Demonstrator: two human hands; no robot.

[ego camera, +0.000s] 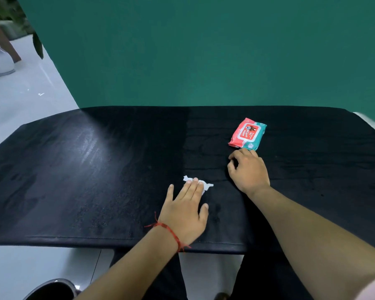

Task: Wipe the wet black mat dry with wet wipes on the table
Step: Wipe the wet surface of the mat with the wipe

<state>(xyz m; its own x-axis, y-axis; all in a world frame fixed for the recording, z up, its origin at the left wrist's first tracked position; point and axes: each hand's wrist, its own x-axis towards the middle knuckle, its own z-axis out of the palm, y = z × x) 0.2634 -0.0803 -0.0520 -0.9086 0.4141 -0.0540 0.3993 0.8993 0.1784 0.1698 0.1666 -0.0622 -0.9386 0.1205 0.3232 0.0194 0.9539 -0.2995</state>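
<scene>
Your left hand (185, 210) presses flat, fingers spread, on the wipe (200, 184) mid-mat (95, 169); your right hand (248, 169) rests loosely curled, empty, beside the pack (247, 133); that small bunched wipe may smear, missing patches.

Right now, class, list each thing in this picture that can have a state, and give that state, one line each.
Black mat: laid flat over the table, with a wet sheen on its left part.
Wipe: crumpled, pressed onto the mat under the fingers.
Left hand: flat, palm down, on the wipe.
Right hand: loosely curled, resting on the mat, holding nothing visible.
Pack of wipes: lying flat, lid shut as far as shows.
</scene>
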